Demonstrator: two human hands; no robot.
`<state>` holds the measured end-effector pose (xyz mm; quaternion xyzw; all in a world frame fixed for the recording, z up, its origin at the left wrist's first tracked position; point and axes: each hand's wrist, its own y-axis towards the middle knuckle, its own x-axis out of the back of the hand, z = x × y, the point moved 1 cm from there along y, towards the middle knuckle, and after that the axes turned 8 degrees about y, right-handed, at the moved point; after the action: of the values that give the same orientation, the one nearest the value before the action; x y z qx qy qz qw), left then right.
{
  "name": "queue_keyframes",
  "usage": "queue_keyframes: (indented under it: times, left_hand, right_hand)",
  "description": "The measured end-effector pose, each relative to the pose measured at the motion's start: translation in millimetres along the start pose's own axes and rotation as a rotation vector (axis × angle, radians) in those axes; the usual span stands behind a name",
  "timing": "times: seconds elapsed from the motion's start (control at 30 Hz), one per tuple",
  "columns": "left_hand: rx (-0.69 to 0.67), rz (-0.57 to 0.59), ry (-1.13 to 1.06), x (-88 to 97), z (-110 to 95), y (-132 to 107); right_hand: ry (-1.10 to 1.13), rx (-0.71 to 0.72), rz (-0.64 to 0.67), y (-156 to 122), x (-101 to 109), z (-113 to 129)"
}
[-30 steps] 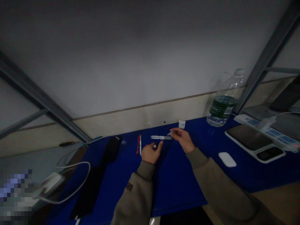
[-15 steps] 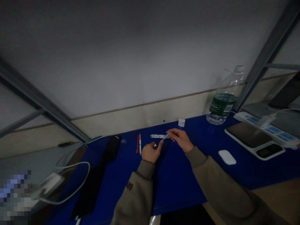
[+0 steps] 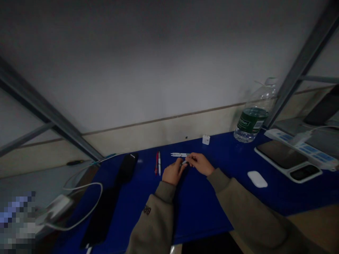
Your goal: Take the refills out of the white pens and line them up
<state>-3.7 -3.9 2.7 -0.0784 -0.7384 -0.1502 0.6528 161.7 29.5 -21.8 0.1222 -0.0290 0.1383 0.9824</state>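
Note:
My left hand (image 3: 172,173) and my right hand (image 3: 200,163) meet over the blue table top (image 3: 201,204), fingertips pinched together on a small pale pen part (image 3: 184,162) between them. Which piece each hand holds is too small and dim to tell apart. Just beyond the fingers a white pen (image 3: 179,154) lies flat on the blue surface. To the left lie a red pen (image 3: 156,163) and a white pen (image 3: 159,163), side by side.
A small white charger cube (image 3: 206,139) and a water bottle (image 3: 252,118) stand near the wall. A white mouse (image 3: 257,179), a tablet (image 3: 281,154) and a power strip (image 3: 302,148) lie to the right. A black case (image 3: 126,167) and white cables (image 3: 79,197) lie left.
My right hand has come left and toward me from the white pen on the table, and now meets my left hand. The left hand barely moved.

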Motion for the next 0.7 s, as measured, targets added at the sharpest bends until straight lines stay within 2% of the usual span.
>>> queue_keyframes:
  times: [0.13,0.3,0.47,0.6,0.7]
  left_hand:
    - [-0.037,0.002,-0.010,2.2,-2.1,0.3]
    - [0.016,-0.003,0.021,1.8,-1.4,1.1]
    - [-0.087,-0.041,-0.044,1.2,-2.4,0.6]
    - [-0.010,-0.010,0.038,-0.7,-1.0,2.2]
    - [0.019,-0.029,0.017,1.2,-0.9,1.8]
  right_hand:
    - [-0.230,0.066,-0.081,-1.5,0.0,2.4]
    - [-0.043,0.135,-0.023,-1.1,-1.2,5.7]
    - [0.059,0.089,0.012,-1.0,-1.5,3.4]
    - [0.065,0.085,0.035,-0.9,-2.1,2.7]
    - [0.077,0.077,0.064,-1.0,-3.4,2.8]
